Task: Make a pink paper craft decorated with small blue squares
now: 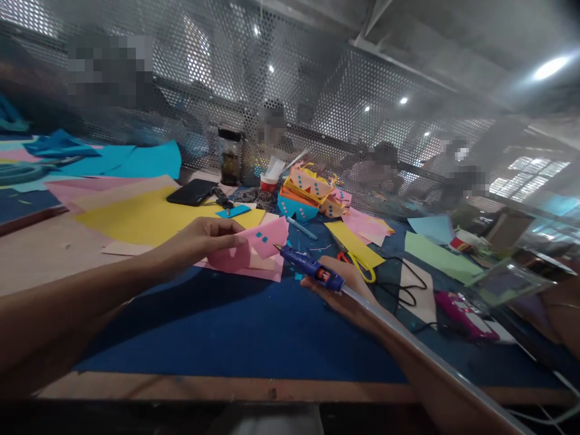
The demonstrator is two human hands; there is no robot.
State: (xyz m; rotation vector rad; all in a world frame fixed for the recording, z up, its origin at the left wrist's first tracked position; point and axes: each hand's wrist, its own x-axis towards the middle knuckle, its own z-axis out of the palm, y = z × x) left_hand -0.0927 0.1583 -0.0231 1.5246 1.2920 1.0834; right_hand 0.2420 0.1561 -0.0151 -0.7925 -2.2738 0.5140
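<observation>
My left hand (212, 238) pinches a pink piece (272, 232) between thumb and fingers, two small blue squares showing on its face. My right hand (347, 305) is closed around a blue glue gun (312, 269), its tip pointing at the right part of the piece, just beside it or touching; I cannot tell which. A long clear stick (408, 332) runs from its back end along my forearm. Both hands are above the blue surface (217, 332), with the piece over some pink paper (272, 272). Just beyond lies a pen (302, 228), and behind it stands a pile of decorated paper shapes (301, 192). To the right, scissors (369, 272) with a yellow handle lie by a yellow strip (356, 244), then a black cord (410, 283) and, farther out, a magenta device (466, 317). To the left, a phone (191, 192) rests on a yellow sheet (127, 216). A lidded jar (230, 157) and a red cup (269, 182) stand at the back, before a perforated screen (317, 103).
</observation>
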